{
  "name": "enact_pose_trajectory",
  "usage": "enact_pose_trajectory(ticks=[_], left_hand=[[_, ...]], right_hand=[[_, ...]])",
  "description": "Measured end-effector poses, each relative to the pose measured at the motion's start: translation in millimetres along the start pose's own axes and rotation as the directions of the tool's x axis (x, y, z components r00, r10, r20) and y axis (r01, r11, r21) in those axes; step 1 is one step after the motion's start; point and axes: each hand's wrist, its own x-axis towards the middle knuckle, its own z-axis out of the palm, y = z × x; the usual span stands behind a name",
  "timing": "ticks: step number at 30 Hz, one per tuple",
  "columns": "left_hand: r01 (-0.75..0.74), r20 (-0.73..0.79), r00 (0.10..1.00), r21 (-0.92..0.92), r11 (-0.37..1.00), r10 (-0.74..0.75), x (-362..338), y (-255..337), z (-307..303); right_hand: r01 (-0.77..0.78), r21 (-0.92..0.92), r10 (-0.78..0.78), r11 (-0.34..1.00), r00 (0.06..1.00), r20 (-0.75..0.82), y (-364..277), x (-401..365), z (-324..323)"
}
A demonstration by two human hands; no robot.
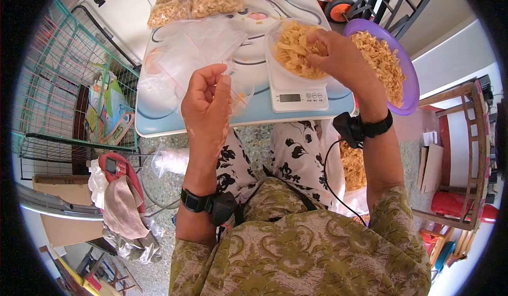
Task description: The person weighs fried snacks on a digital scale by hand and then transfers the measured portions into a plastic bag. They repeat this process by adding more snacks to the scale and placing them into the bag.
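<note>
My right hand reaches over the clear plastic bowl, its fingers closed on some of the golden dried flakes in it. The bowl stands on a white digital kitchen scale, whose display digits are too small to read. My left hand is raised over the front of the table with its fingers curled towards the thumb; whether anything is between them is hidden. Just beyond and beneath it lie clear plastic zip bags with red seal lines, spread over one another.
Several filled bags of flakes lie in rows at the back of the patterned table. A purple basin of flakes sits at its right. Left are a green wire cage and a red stool with a cloth and phone.
</note>
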Motion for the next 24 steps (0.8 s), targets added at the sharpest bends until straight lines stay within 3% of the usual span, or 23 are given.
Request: enact_pose_trajectory(ticks=[6, 12, 14, 15, 17, 18, 20, 21, 23, 24], left_hand=[[-0.009, -0.008, 1.0, 0.02, 1.0, 0.009, 0.5, -0.7, -0.4], [0.014, -0.014, 1.0, 0.028, 1.0, -0.013, -0.1, 0.5, 0.9], [0.014, -0.014, 1.0, 0.007, 1.0, -0.014, -0.1, 0.5, 2.3], [0.011, -0.019, 1.0, 0.033, 0.999, -0.011, -0.6, 0.9, 2.6], [0.009, -0.023, 1.0, 0.059, 0.998, -0.008, -0.7, 0.6, 2.7], [0.01, -0.021, 1.0, 0.052, 0.999, -0.009, -0.4, -0.3, 2.2], [0.01, -0.019, 1.0, 0.046, 0.999, -0.009, -0.2, -0.5, 2.1], [0.013, -0.02, 1.0, 0.039, 0.999, -0.012, -0.3, 0.0, 2.0], [0.016, -0.021, 1.0, 0.033, 0.999, -0.015, -0.6, 0.0, 2.2], [0.011, -0.023, 1.0, 0.044, 0.999, -0.01, -0.4, -0.7, 2.1]], right_hand=[[-0.037, -0.099, 0.029, 0.994, 0.996, -0.084, 8.1, 1.3, 3.8], [-0.046, 0.101, 0.069, 0.994, 0.968, -0.242, 17.7, 6.1, -9.6], [-0.198, 0.373, 0.269, 0.907, 0.952, -0.148, 17.1, 8.0, -15.7], [-0.198, 0.372, 0.268, 0.907, 0.952, -0.148, 19.9, 8.4, -13.9], [-0.13, 0.685, 0.302, 0.717, 0.943, -0.137, 23.6, 8.7, -8.7], [-0.13, 0.685, 0.301, 0.717, 0.944, -0.137, 24.9, 7.7, -7.7], [-0.133, 0.828, 0.38, 0.545, 0.919, -0.102, 20.6, 5.7, -6.7], [-0.133, 0.828, 0.379, 0.544, 0.92, -0.102, 23.3, 6.5, -5.6], [-0.079, 0.937, 0.374, 0.34, 0.926, -0.058, 29.0, 8.1, -4.1], [-0.079, 0.937, 0.374, 0.341, 0.925, -0.058, 31.4, 8.2, -4.2]])
